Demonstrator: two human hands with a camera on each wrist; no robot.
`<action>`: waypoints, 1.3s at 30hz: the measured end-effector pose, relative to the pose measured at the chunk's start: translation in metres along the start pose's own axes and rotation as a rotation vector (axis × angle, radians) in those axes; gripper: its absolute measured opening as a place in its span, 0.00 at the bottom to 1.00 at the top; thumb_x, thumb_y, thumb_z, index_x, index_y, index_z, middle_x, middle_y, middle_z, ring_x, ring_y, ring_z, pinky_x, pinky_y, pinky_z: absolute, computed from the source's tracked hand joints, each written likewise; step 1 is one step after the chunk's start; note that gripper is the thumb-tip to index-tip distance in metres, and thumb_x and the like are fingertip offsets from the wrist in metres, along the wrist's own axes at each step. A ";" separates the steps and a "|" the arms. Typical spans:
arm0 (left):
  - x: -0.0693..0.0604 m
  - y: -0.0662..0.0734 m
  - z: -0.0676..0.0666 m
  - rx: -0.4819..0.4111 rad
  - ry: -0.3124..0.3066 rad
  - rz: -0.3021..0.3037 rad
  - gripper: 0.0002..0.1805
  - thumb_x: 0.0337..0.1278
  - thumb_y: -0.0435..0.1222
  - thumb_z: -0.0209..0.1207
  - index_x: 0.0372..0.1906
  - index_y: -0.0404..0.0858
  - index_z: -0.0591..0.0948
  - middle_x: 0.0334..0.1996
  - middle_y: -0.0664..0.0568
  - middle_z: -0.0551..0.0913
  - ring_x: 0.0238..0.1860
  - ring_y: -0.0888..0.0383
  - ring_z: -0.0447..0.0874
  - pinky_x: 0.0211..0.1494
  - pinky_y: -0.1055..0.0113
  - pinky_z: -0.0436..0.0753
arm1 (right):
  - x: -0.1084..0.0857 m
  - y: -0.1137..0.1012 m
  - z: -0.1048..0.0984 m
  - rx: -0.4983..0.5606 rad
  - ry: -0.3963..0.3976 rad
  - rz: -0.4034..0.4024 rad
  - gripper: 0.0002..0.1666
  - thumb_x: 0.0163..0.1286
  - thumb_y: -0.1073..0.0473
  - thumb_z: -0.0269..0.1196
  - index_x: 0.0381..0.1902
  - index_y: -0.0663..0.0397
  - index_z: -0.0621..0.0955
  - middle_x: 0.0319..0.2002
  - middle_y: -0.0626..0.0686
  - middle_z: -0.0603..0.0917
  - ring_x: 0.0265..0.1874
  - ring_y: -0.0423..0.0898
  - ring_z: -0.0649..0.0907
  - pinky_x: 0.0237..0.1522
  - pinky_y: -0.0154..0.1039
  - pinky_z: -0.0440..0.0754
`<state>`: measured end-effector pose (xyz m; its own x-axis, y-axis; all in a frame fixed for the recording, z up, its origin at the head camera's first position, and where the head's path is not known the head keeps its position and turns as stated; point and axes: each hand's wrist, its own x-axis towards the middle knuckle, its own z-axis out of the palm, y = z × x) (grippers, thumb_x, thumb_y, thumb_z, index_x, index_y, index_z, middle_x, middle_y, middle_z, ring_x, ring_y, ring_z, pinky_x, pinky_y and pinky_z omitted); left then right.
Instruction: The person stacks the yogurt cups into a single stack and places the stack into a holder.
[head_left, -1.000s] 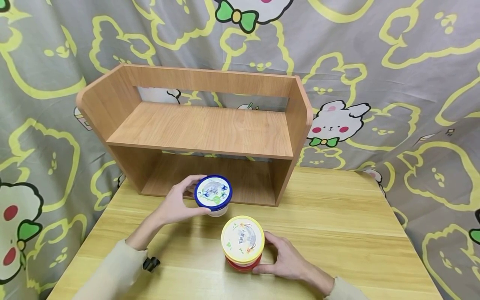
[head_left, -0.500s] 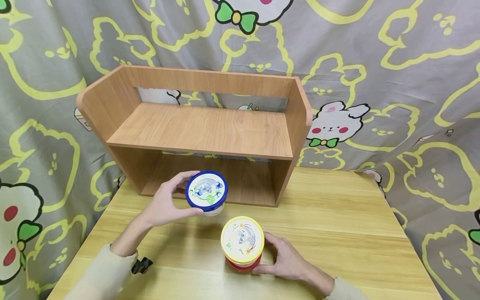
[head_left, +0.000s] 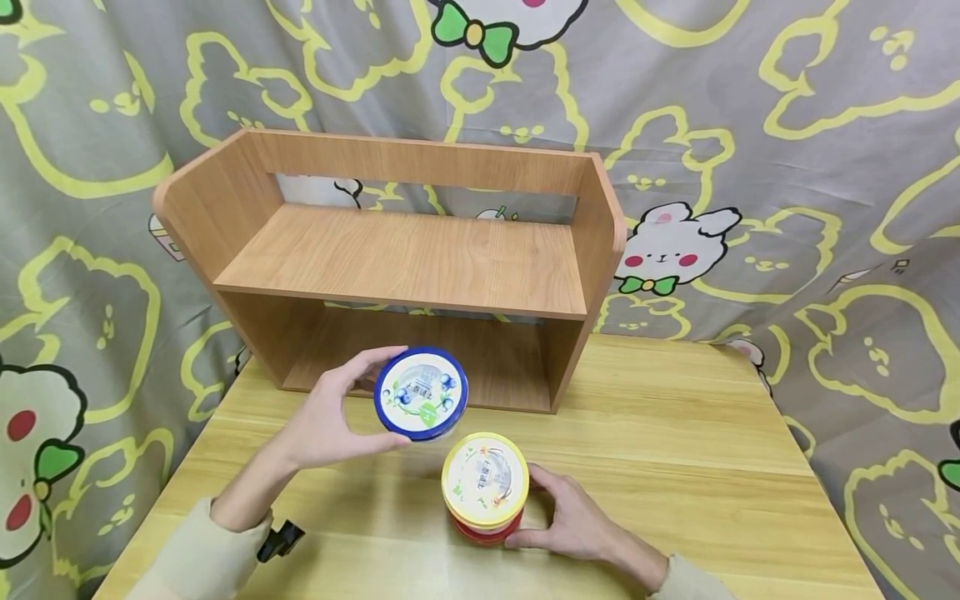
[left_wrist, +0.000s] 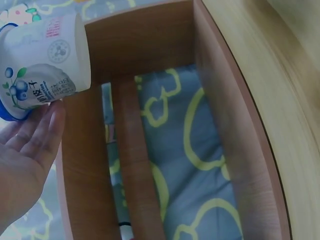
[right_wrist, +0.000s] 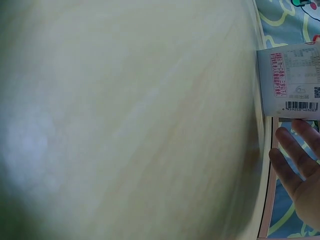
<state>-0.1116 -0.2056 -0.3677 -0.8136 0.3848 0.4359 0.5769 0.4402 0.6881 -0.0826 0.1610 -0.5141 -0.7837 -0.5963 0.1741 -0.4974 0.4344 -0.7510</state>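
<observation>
My left hand (head_left: pixel 322 425) grips a white tub with a blue lid (head_left: pixel 422 394) and printed blueberries. Thumb and fingers lie around its sides, and it is held above the table in front of the shelf. In the left wrist view the tub's white side (left_wrist: pixel 47 55) shows above the fingers (left_wrist: pixel 44 127). Near the middle of the table a yellow-lidded tub (head_left: pixel 485 481) stands on a red-lidded tub (head_left: pixel 487 534). My right hand (head_left: pixel 573 518) holds the lower tub from the right. The right wrist view shows a white tub side with a barcode (right_wrist: pixel 292 82).
A two-tier wooden shelf (head_left: pixel 405 258) stands at the back left of the wooden table (head_left: pixel 675 433). A grey curtain (head_left: pixel 750 167) with yellow outlines hangs behind and at both sides. A black clip (head_left: pixel 281 541) sits by the left sleeve.
My left hand first shifted left and lifted the blue-lidded tub, then brought it back to the right, close to the stack. The right hand and the stacked tubs have stayed still.
</observation>
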 end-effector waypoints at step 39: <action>0.008 0.041 0.044 -0.179 -0.199 0.061 0.53 0.39 0.43 0.84 0.75 0.46 0.71 0.65 0.53 0.84 0.55 0.60 0.83 0.56 0.62 0.88 | 0.000 -0.002 -0.003 0.039 -0.041 0.072 0.53 0.56 0.33 0.79 0.77 0.25 0.68 0.67 0.35 0.82 0.66 0.41 0.83 0.69 0.44 0.83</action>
<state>-0.0916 -0.1489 -0.3617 -0.7372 0.5657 0.3695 0.5881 0.2678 0.7632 -0.0830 0.1617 -0.5110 -0.8003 -0.5923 0.0931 -0.4248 0.4505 -0.7852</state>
